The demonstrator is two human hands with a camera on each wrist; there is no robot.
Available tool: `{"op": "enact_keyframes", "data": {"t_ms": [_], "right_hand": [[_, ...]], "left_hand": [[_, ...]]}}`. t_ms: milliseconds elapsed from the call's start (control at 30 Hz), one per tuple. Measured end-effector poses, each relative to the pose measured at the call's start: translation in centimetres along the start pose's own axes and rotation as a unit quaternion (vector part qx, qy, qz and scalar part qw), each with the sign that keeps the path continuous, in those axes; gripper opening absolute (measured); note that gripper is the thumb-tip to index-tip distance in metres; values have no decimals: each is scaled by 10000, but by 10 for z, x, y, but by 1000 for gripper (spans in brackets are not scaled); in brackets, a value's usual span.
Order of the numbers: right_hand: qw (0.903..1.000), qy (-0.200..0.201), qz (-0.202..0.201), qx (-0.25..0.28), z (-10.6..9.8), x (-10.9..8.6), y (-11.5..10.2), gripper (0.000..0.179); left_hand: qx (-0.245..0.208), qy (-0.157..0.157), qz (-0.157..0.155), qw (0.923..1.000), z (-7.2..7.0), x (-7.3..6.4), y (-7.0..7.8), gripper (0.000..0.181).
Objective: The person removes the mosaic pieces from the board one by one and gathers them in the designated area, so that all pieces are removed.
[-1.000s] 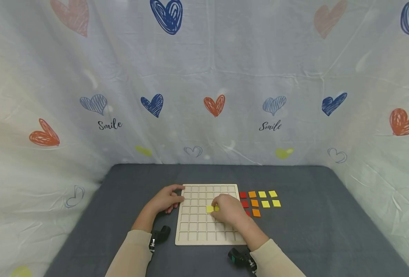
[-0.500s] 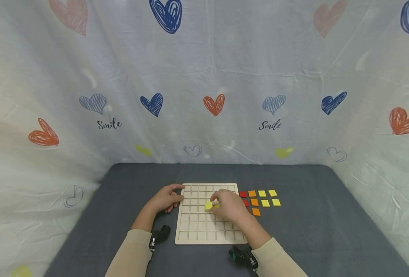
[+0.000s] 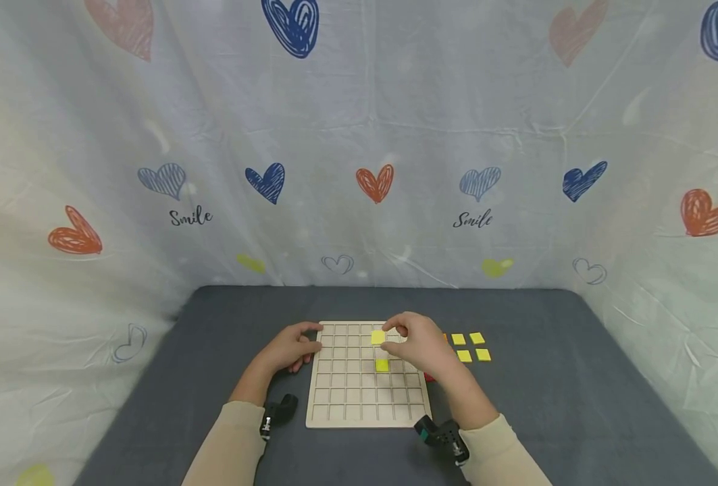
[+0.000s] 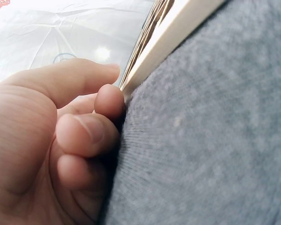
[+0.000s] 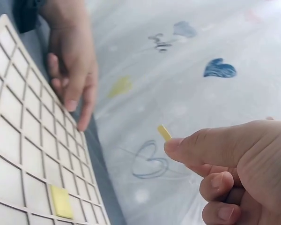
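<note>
A pale wooden grid board [image 3: 346, 399] lies on the table. My left hand [image 3: 290, 346] rests against its left edge; in the left wrist view the thumb and fingertips [image 4: 109, 99] touch the board's side, the other fingers loosely bent. Above the upper right part of the board, my right hand [image 3: 421, 345] pinches a yellow square tile [image 3: 377, 337] between thumb and finger. From the right wrist, that held tile [image 5: 163, 132] appears edge-on and clear of the board. Another yellow tile [image 3: 382, 365] sits in a cell near the middle.
Right of the board, several yellow tiles [image 3: 465, 356] lie in rows on the dark grey cloth [image 3: 517, 412]. The right hand mostly hides orange tiles and a red tile [image 3: 429, 377] there. A white heart-printed curtain [image 3: 419, 135] surrounds the table.
The right hand has lifted a yellow tile off the middle of the board and carried it up and away toward the far side. Its neighbouring yellow tile stays put. The left hand holds still.
</note>
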State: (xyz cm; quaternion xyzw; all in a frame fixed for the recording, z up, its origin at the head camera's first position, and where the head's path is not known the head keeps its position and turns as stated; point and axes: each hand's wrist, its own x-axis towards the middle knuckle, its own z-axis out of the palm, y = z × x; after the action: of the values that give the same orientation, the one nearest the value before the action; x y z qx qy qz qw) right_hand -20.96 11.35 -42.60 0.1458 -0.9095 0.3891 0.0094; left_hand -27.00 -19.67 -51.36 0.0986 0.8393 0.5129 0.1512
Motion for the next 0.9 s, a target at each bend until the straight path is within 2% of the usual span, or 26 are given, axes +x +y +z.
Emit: {"op": "enact_keyframes", "data": {"t_ms": [233, 667, 900], "right_hand": [[9993, 176, 228, 251, -25, -3, 5, 25], [9973, 310, 611, 249, -64, -6, 26, 31], [9973, 299, 634, 213, -81, -10, 38, 33]], "left_hand": [[25, 35, -12, 10000, 1, 1, -1, 51], [39, 6, 16, 10000, 0, 0, -1, 51], [86, 45, 16, 10000, 0, 0, 0, 50]]}}
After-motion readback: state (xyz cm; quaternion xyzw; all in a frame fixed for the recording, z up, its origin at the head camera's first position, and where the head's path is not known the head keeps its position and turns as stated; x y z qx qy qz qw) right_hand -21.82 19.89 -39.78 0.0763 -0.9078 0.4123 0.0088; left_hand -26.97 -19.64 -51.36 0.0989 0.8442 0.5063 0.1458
